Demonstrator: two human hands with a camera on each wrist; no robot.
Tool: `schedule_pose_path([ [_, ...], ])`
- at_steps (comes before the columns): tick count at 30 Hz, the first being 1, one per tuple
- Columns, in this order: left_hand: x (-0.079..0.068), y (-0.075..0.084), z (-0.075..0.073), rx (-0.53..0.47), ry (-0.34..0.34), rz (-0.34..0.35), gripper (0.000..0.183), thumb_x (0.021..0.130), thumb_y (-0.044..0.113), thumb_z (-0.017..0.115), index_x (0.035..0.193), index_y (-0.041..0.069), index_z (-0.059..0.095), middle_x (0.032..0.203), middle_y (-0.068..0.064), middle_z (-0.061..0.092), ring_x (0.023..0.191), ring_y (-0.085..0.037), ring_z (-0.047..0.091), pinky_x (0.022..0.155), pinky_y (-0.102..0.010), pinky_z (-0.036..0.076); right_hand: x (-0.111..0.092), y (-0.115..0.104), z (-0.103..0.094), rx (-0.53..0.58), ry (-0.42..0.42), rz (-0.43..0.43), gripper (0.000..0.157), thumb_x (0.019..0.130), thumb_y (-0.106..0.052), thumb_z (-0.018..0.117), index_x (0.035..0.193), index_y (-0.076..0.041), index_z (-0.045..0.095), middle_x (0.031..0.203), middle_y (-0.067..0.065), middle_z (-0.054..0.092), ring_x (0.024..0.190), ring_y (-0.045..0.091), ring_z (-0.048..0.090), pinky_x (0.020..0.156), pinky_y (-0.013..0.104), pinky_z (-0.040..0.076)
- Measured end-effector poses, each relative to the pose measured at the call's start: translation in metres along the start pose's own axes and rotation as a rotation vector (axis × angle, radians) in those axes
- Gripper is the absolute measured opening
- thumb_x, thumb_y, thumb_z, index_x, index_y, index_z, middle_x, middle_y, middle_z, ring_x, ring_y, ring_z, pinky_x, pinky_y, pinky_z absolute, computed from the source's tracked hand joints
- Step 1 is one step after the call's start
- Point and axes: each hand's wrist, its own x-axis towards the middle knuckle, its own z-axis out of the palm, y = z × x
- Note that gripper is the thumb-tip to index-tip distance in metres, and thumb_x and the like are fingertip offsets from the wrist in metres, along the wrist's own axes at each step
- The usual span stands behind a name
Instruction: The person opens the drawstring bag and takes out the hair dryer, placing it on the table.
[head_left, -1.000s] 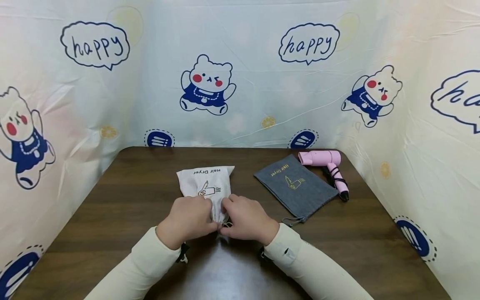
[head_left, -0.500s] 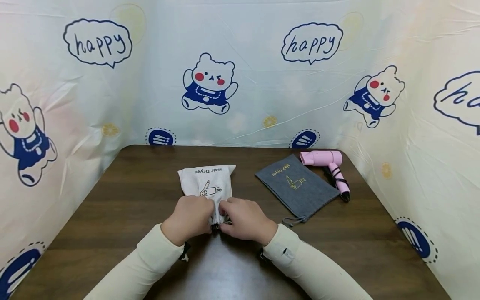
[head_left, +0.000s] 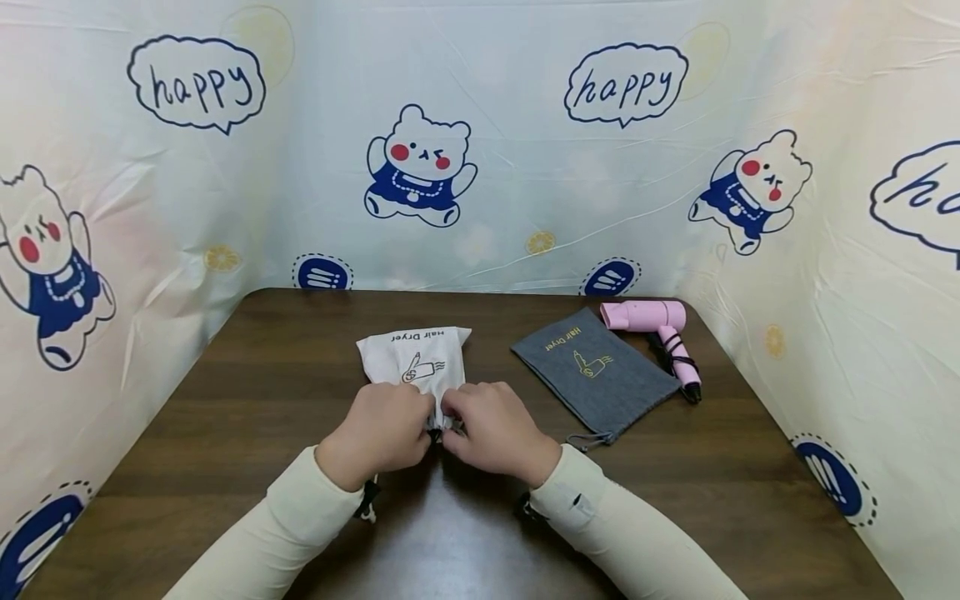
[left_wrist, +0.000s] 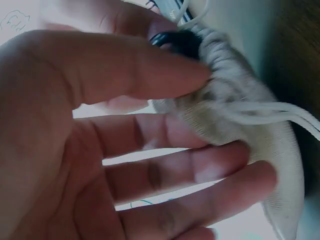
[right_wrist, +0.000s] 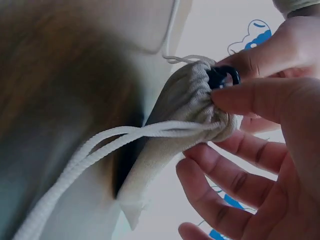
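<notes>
A white drawstring bag (head_left: 412, 354) printed "Hair Dryer" lies in front of me, its mouth gathered toward my body. My left hand (head_left: 378, 432) pinches one side of the gathered mouth between thumb and forefinger. On the opposite side, my right hand (head_left: 498, 433) does the same, with its other fingers under the cloth. A black loop (right_wrist: 231, 75) pokes out of the bunched opening in the right wrist view; whatever it belongs to is hidden inside. White drawstrings (right_wrist: 107, 134) trail loosely from the bag's neck.
To the right lies a flat grey drawstring bag (head_left: 592, 375), also labelled "Hair Dryer". Beside it, at the far right corner of the brown table (head_left: 285, 358), rests a pink hair dryer (head_left: 645, 316) with a black cord wrapped round its handle. A patterned curtain (head_left: 510, 150) surrounds the table.
Both hands have stayed at the bag's mouth and shifted slightly away from me. The white strings seen between the hands earlier are no longer visible there; something black shows instead.
</notes>
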Motion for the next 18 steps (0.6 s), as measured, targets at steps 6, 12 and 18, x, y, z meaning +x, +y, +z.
schedule_pose_path([
  [6,0.0032,0.0012,-0.0014,0.024,0.105,-0.004,0.023,0.081,0.032,0.072,0.072,0.015,0.060,0.065,-0.002,0.057,0.052,-0.027,0.053,0.049,-0.045,0.045,-0.0001,-0.0033,-0.0092,0.026,0.047,0.104,0.011,0.083,-0.029,0.073,0.087,-0.024,0.064,0.073,-0.012,0.052,0.062,0.007,0.049,0.058,0.029,0.041],
  [12,0.0060,0.0004,-0.0006,0.051,0.171,-0.020,0.021,0.084,0.033,0.068,0.076,0.014,0.065,0.067,-0.002,0.059,0.057,-0.028,0.058,0.054,-0.046,0.044,-0.0014,-0.0050,-0.0108,0.012,0.105,0.170,0.009,0.084,-0.029,0.071,0.086,-0.024,0.063,0.075,-0.011,0.053,0.062,0.007,0.049,0.052,0.025,0.038],
  [18,0.0079,-0.0024,0.0008,0.051,0.169,-0.042,0.023,0.084,0.035,0.069,0.076,0.014,0.066,0.065,-0.001,0.057,0.057,-0.026,0.057,0.055,-0.045,0.043,-0.0013,-0.0047,-0.0093,-0.023,0.144,0.166,0.011,0.083,-0.031,0.072,0.084,-0.025,0.063,0.072,-0.011,0.053,0.061,0.009,0.050,0.051,0.028,0.040],
])
